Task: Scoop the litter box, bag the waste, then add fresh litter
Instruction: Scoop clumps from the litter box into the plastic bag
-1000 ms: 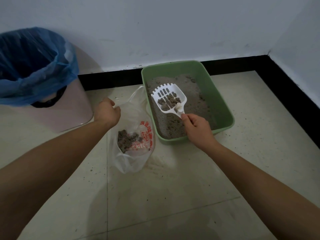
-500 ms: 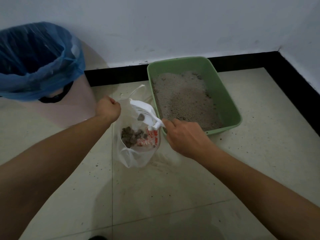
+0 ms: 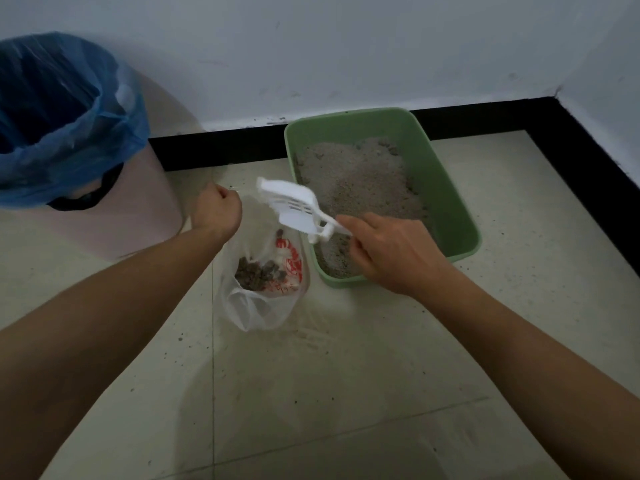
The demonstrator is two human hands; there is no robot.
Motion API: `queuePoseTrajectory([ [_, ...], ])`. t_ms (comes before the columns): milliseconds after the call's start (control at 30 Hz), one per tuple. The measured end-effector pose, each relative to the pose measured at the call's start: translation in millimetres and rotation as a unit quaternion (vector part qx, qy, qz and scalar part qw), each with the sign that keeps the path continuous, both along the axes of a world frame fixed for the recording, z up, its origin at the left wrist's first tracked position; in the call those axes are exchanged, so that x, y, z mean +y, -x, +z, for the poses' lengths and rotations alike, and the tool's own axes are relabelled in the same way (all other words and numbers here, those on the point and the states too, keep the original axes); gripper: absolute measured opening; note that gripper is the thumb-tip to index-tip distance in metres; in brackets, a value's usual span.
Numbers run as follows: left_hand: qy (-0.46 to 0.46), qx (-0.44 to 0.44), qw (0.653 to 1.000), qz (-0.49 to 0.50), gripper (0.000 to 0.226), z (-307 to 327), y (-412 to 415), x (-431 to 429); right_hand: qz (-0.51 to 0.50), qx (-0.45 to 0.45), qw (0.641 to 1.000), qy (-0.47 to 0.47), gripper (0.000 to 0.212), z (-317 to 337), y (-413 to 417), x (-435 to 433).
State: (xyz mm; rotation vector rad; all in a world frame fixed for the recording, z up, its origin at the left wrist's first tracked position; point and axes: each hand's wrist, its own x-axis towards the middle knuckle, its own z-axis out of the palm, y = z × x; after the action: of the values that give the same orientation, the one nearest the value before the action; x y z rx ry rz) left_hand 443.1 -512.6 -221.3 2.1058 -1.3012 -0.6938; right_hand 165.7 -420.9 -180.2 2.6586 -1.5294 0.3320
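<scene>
Waste bag first: a thin translucent white plastic bag with red print (image 3: 264, 306) sits on the pale tiled floor (image 3: 346, 375), just left of centre, touching or nearly touching the near left corner of the litter box. My left hand (image 3: 216, 211), at eleven o'clock from the bag's base, is closed in a fist, gripping the bag's upper edge and holding the mouth up. A pile of dark brown waste clumps (image 3: 258, 273) lies inside the bag; one further clump shows higher up near the red print, and I cannot tell whether it is falling or resting on the wall. My right hand (image 3: 391, 252), at three o'clock from the bag, has its fingers curled round the handle of a white slotted plastic scoop (image 3: 294, 211). The scoop is tilted over the bag's mouth with its head pointing to ten o'clock; it is blurred, and I see no clumps on it. The green rectangular plastic litter box (image 3: 446, 188) lies at one o'clock from the bag, its far end close to the black skirting (image 3: 221, 150), and holds grey granular litter (image 3: 356, 178). A pink round bin (image 3: 138, 220) fitted with a blue plastic liner (image 3: 69, 133) stands at nine to ten o'clock, well apart from the box.
</scene>
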Motion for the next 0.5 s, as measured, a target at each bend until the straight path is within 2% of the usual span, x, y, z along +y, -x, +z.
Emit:
queuePoseTrajectory([
  [100,0.020,-0.053,0.998,-0.005,0.024,-3.4,6.2,-3.1,-0.077,-0.043,0.996,-0.017,0.048,-3.9,7.2,-7.6],
  [233,0.108,-0.168,0.978,-0.066,0.029,-4.5,28.5,-8.2,-0.162,-0.005,0.985,-0.060,0.045,-11.0,25.5,-30.0],
  [367,0.111,-0.128,0.981,-0.092,0.033,-6.1,66.8,-17.1,-0.200,0.013,0.974,-0.105,0.046,-19.3,46.8,-59.6],
  [500,0.012,-0.043,0.995,-0.084,0.049,-22.5,103.1,-27.5,-0.216,0.063,0.968,-0.113,0.044,-18.0,56.5,-99.2],
])
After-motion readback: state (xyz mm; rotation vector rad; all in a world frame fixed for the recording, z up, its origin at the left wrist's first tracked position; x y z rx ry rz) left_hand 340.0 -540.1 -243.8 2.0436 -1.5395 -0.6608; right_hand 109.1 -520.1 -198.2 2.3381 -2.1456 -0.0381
